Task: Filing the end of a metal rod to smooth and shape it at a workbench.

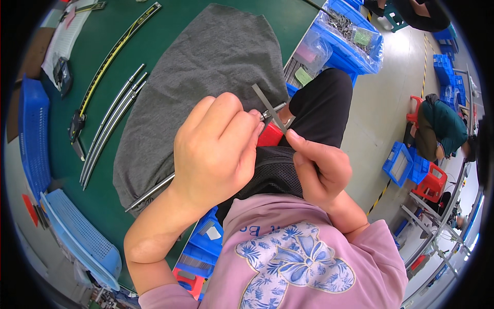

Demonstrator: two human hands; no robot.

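My left hand is closed around a thin, shiny metal rod, which runs from the lower left, behind the hand, to its tip near my knee. Across that tip lies a flat grey metal strip, whose lower end is pinched between the thumb and fingers of my right hand. It crosses the rod at an angle and seems to touch it. Beneath my left hand a grey cloth is spread over the green table. Several similar metal rods rest side by side left of the cloth.
A long black-and-yellow caliper lies beyond the rods. Blue baskets line the table's left edge. A blue bin of small metal parts stands at the upper right. Another person bends near red stools at the far right.
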